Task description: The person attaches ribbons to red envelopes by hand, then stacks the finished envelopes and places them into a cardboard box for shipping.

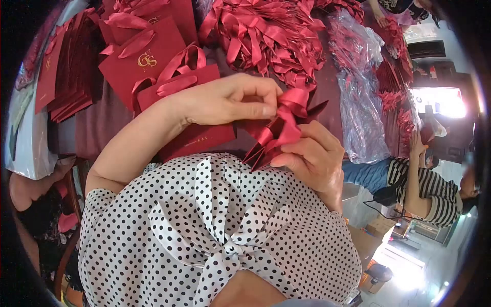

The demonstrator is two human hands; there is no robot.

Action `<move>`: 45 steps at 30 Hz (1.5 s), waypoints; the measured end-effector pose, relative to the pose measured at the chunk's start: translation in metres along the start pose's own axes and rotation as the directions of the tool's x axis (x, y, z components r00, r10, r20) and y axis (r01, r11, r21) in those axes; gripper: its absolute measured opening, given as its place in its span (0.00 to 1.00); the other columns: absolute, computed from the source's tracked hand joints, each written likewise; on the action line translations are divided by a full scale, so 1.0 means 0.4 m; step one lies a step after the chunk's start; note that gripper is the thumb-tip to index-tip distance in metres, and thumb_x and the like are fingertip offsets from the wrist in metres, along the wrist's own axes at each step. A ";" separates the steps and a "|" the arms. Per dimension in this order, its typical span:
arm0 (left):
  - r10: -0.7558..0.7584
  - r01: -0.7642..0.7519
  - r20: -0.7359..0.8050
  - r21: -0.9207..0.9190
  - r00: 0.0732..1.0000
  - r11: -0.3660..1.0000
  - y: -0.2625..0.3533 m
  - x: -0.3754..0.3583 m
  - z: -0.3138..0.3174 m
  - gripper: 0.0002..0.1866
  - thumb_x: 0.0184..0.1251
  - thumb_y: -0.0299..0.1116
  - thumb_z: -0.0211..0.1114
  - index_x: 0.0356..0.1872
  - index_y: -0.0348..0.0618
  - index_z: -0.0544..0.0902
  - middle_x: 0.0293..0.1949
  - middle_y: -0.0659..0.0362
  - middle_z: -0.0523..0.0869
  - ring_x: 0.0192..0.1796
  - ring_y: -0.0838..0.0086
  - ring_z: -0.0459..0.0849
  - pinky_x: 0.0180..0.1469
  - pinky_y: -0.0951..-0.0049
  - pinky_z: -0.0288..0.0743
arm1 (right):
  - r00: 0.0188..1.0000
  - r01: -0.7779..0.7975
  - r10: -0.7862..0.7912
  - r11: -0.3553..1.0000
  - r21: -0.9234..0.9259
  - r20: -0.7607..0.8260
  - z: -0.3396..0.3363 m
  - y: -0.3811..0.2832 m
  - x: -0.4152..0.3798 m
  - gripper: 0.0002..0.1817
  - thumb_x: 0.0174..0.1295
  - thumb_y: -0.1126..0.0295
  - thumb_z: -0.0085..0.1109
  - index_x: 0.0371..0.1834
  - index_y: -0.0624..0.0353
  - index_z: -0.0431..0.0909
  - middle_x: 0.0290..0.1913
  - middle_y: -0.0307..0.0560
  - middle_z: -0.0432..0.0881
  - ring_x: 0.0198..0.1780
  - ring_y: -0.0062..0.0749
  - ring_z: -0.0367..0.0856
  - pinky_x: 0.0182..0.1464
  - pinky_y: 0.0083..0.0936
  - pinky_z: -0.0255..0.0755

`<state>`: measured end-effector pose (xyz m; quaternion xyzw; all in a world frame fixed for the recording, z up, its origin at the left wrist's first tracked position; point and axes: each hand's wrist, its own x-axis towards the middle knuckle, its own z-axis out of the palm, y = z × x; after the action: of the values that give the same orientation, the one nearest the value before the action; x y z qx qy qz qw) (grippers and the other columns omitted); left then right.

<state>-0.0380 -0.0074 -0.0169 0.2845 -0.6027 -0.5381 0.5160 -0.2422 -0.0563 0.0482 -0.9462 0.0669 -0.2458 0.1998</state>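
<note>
A small dark-red paper bag point(261, 153) with a satin ribbon point(289, 129) is held close in front of my chest. My left hand point(232, 100) pinches the upper part of the ribbon between thumb and fingertips. On the other side, my right hand point(313, 153) is closed around the ribbon and the bag's edge, its fingers partly hiding the bag. Beneath my left forearm lies a red gift bag point(197, 139) with gold print. Just beyond it, another red bag point(212, 74) has ribbon handles looped over its top.
Red bags with a gold monogram point(147, 60) stand at the back left, beside a stack of bags point(69, 77). A heap of red ribbons point(271, 38) lies at the back. Clear plastic wrapping point(360, 97) covers the right side. A person in a striped shirt point(434, 192) sits at the right.
</note>
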 end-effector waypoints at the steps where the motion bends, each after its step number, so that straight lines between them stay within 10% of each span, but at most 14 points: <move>1: -0.054 0.053 -0.026 -0.035 0.998 0.998 0.005 -0.002 -0.007 0.07 0.64 0.32 0.58 0.32 0.38 0.75 0.33 0.66 0.76 0.37 0.84 0.72 0.43 0.82 0.66 | 1.000 0.001 -0.001 1.000 -0.002 -0.003 -0.001 0.001 -0.001 0.15 0.36 0.65 0.72 0.24 0.59 0.77 0.29 0.44 0.76 0.30 0.37 0.77 0.28 0.27 0.73; 10: -0.067 0.035 -0.327 -0.102 0.943 0.994 0.073 -0.036 -0.089 0.05 0.61 0.30 0.61 0.33 0.41 0.77 0.36 0.64 0.78 0.40 0.81 0.75 0.45 0.81 0.68 | 0.992 0.088 -0.089 0.996 -0.005 -0.093 0.023 0.027 0.001 0.18 0.36 0.57 0.68 0.23 0.59 0.75 0.26 0.44 0.76 0.25 0.36 0.75 0.24 0.26 0.68; 15: 0.174 0.037 -0.420 0.447 0.891 0.894 0.115 -0.051 -0.077 0.19 0.60 0.22 0.59 0.53 0.38 0.70 0.46 0.60 0.76 0.48 0.78 0.75 0.52 0.77 0.69 | 0.959 -0.070 0.030 0.988 -0.135 -0.282 0.015 0.043 0.018 0.15 0.31 0.71 0.73 0.22 0.59 0.76 0.23 0.43 0.76 0.25 0.37 0.75 0.26 0.27 0.69; 19: 0.261 0.098 -0.573 0.519 0.777 0.849 0.189 -0.118 -0.046 0.08 0.65 0.26 0.53 0.42 0.34 0.75 0.37 0.60 0.78 0.39 0.81 0.75 0.43 0.81 0.69 | 0.809 -0.195 0.200 0.978 0.070 -0.553 0.006 0.053 0.064 0.07 0.40 0.81 0.66 0.20 0.61 0.76 0.23 0.41 0.77 0.24 0.26 0.73 0.28 0.19 0.66; 23: 0.258 0.055 -0.439 0.584 0.860 0.810 0.168 -0.194 0.041 0.20 0.54 0.35 0.65 0.44 0.34 0.73 0.35 0.59 0.77 0.41 0.77 0.74 0.44 0.75 0.69 | 0.889 -0.264 0.301 0.953 0.150 -0.344 0.050 -0.041 0.165 0.06 0.45 0.73 0.68 0.21 0.58 0.79 0.21 0.40 0.77 0.22 0.24 0.73 0.25 0.20 0.66; 24: 0.218 0.126 -0.510 0.557 0.832 0.821 0.160 -0.202 0.070 0.22 0.55 0.34 0.65 0.48 0.33 0.71 0.36 0.57 0.77 0.41 0.76 0.75 0.45 0.75 0.70 | 0.929 -0.085 0.095 0.995 0.044 -0.357 0.087 -0.024 0.192 0.07 0.45 0.70 0.68 0.21 0.58 0.78 0.21 0.41 0.76 0.22 0.29 0.75 0.24 0.22 0.67; 30: -0.027 0.132 -0.879 0.041 0.476 0.990 0.068 -0.271 0.071 0.13 0.63 0.25 0.57 0.48 0.32 0.71 0.39 0.59 0.81 0.42 0.81 0.77 0.44 0.81 0.71 | 0.944 -0.092 0.205 0.916 0.392 -0.257 0.224 0.016 0.223 0.15 0.48 0.64 0.68 0.35 0.59 0.76 0.30 0.44 0.77 0.21 0.23 0.73 0.23 0.19 0.67; 38: 0.309 0.691 -0.846 0.533 0.435 0.488 0.038 -0.369 0.107 0.30 0.57 0.37 0.65 0.53 0.29 0.63 0.46 0.44 0.68 0.49 0.56 0.72 0.52 0.66 0.67 | 0.933 -0.355 0.342 0.922 0.152 0.108 0.271 0.113 0.081 0.33 0.49 0.42 0.60 0.40 0.66 0.71 0.24 0.55 0.75 0.27 0.47 0.76 0.30 0.36 0.70; 45: 0.068 0.738 -0.904 0.388 0.423 0.552 0.049 -0.361 0.131 0.30 0.59 0.39 0.62 0.55 0.27 0.63 0.44 0.36 0.74 0.47 0.45 0.75 0.48 0.59 0.69 | 0.952 -0.291 0.290 0.957 -0.012 0.092 0.309 0.079 0.102 0.34 0.51 0.40 0.56 0.36 0.68 0.69 0.30 0.63 0.77 0.34 0.58 0.77 0.37 0.44 0.70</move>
<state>-0.0385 0.1459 -0.0383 0.8222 -0.3500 -0.1245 0.4313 -0.1468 -0.0517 -0.0457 -0.9362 0.1957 -0.1697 0.2374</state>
